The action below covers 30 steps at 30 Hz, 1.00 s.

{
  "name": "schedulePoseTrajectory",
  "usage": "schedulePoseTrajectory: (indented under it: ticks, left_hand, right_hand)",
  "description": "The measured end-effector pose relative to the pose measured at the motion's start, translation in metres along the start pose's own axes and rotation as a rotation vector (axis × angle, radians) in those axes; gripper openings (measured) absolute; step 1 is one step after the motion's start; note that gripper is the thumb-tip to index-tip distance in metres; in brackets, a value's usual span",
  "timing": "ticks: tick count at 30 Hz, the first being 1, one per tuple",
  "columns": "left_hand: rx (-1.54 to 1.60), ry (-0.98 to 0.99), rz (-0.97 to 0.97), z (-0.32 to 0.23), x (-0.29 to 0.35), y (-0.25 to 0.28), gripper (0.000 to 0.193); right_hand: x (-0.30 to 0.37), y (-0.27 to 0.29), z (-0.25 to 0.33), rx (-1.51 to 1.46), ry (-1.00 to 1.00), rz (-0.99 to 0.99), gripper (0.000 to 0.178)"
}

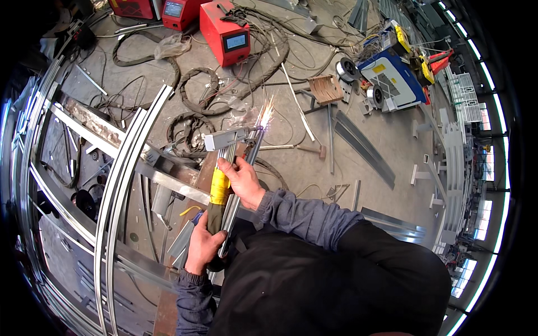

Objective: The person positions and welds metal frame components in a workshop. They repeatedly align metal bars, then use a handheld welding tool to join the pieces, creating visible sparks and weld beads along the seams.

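Note:
A welding torch runs up the middle of the view, its rear cable covered in a dark green sleeve (214,217) and its grip wrapped in yellow tape (220,187). My right hand (244,182) closes around the torch at the taped part. Lower down, my left hand (204,245) is wrapped around the green sleeve. Beyond my right hand is a grey box-shaped torch head (225,139), with a nozzle reaching right. Bright sparks (265,116) fly up from the far end of long metal profiles (256,147) beside the torch.
Long shiny rails (126,168) and a steel frame (179,183) stand at the left. Red machines (224,35) and coiled hoses (197,92) lie at the back. A blue and white machine (392,78) stands back right, with metal strips (364,148) and a hammer (314,150) on the floor.

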<state>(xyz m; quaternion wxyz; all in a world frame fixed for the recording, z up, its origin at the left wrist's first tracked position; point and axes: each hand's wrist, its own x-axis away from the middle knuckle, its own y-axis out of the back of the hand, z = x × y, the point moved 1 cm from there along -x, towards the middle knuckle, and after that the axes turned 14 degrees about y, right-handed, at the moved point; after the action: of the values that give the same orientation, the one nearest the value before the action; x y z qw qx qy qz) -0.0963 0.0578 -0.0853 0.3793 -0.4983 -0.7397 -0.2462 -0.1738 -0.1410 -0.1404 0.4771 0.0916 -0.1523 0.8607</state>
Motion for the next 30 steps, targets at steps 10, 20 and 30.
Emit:
schedulePoseTrajectory:
  ticks: [10,20,30]
  left_hand:
    - [0.019,-0.075,-0.015,0.001,0.026,-0.009,0.069]
    - [0.386,0.109,0.370,0.099,0.076,-0.014,0.045]
    - [0.737,-0.005,-0.014,0.166,0.160,-0.129,0.042]
  right_hand:
    - [0.023,0.001,0.007,-0.022,0.113,0.044,0.077]
    - [0.128,0.024,0.011,-0.011,0.163,0.343,0.071]
    - [0.188,0.047,0.017,-0.058,0.096,0.866,0.065]
